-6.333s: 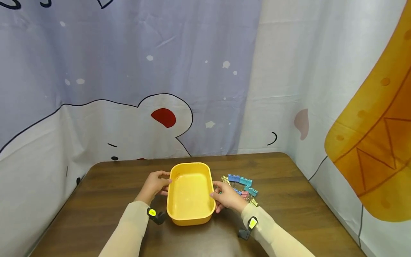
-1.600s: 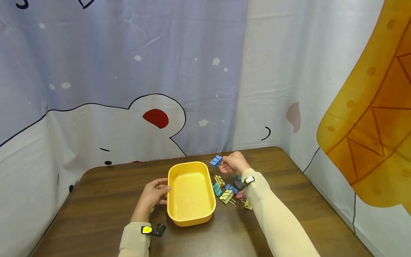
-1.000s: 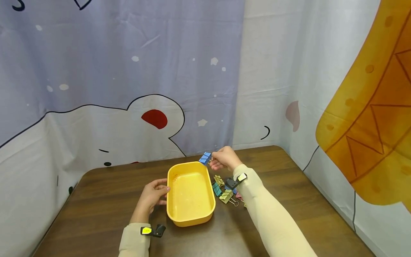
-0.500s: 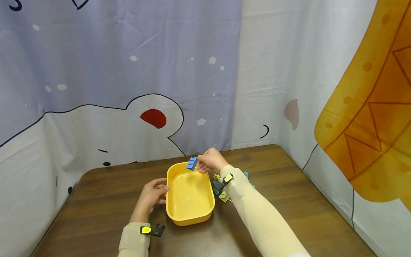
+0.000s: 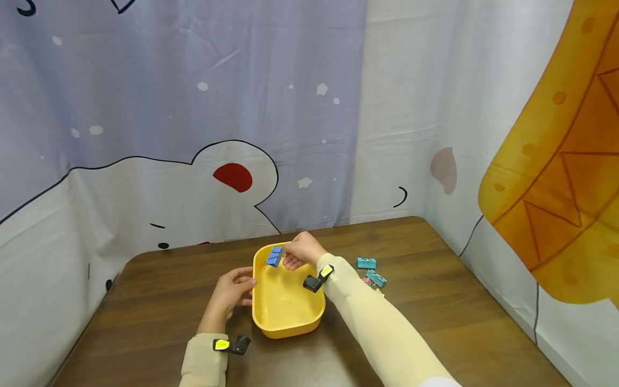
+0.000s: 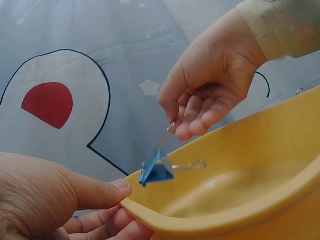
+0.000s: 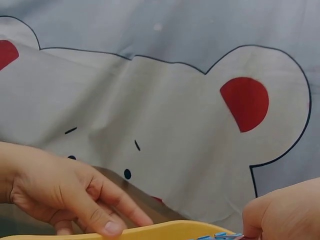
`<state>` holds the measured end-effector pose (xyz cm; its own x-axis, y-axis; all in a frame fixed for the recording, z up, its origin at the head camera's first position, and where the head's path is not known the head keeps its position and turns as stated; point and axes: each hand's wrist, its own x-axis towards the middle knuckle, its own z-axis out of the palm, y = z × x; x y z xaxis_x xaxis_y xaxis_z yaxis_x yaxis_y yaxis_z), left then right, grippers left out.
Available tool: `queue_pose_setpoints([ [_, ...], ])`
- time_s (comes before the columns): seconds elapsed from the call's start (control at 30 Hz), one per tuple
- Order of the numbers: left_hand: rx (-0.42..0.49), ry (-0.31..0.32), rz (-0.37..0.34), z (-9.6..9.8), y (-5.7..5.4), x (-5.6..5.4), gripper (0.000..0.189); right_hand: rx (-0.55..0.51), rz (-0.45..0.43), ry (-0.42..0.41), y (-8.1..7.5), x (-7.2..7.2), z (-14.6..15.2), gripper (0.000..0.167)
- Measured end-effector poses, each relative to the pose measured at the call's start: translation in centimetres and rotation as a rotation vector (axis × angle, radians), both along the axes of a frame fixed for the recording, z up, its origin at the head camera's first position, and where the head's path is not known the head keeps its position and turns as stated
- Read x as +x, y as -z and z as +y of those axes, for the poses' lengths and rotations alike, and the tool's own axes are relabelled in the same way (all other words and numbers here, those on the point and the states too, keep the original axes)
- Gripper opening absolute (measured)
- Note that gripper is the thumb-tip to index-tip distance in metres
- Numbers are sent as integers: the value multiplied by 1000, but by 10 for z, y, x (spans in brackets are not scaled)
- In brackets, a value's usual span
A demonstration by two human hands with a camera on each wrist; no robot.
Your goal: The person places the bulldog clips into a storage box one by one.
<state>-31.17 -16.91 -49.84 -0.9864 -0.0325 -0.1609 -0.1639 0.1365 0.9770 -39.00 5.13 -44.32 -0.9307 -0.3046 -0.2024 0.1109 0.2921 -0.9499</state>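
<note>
My left hand (image 5: 231,293) grips the left rim of a yellow plastic bin (image 5: 287,312), thumb on the rim and fingers against the outer wall. With thumb and fingers, my right hand (image 5: 303,250) pinches a blue binder clip (image 5: 274,257) by one wire handle. The clip hangs over the far left part of the bin. In the left wrist view, the blue binder clip (image 6: 158,172) dangles just inside the rim, its other handle sticking out sideways. Only the top of the clip shows above the rim (image 7: 175,227) in the right wrist view.
Right of the bin, teal binder clips (image 5: 366,263) lie on the brown wooden table (image 5: 425,301), with bits of pink and pale yellow clips beside them. My right forearm hides others. A printed curtain (image 5: 309,123) hangs behind the table.
Earlier both hands held the bin. My right hand then let go, took the blue binder clip and carried it left and down over the bin. My left hand stays on the rim.
</note>
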Motion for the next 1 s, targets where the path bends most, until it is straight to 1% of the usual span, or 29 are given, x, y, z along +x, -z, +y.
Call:
queue_pose_setpoints([
  [0.1,3,-5,-3,0,0,0,44,23,0,-12,4,0,-4,25],
  [0.33,13,-13,3,0,0,-2,42,134,41,-46,9,1,-14,26],
  [0.5,36,-1,7,0,1,-2,43,154,24,-50,11,1,-20,25],
  [0.63,37,-1,10,1,1,-2,42,153,27,-34,12,1,-22,25],
  [0.77,30,-7,4,1,1,-2,42,129,56,29,13,3,-21,26],
  [0.87,18,-9,1,1,0,-2,43,90,69,75,12,3,-19,28],
  [1.0,6,-10,-4,0,0,-2,43,13,50,83,9,2,-13,38],
])
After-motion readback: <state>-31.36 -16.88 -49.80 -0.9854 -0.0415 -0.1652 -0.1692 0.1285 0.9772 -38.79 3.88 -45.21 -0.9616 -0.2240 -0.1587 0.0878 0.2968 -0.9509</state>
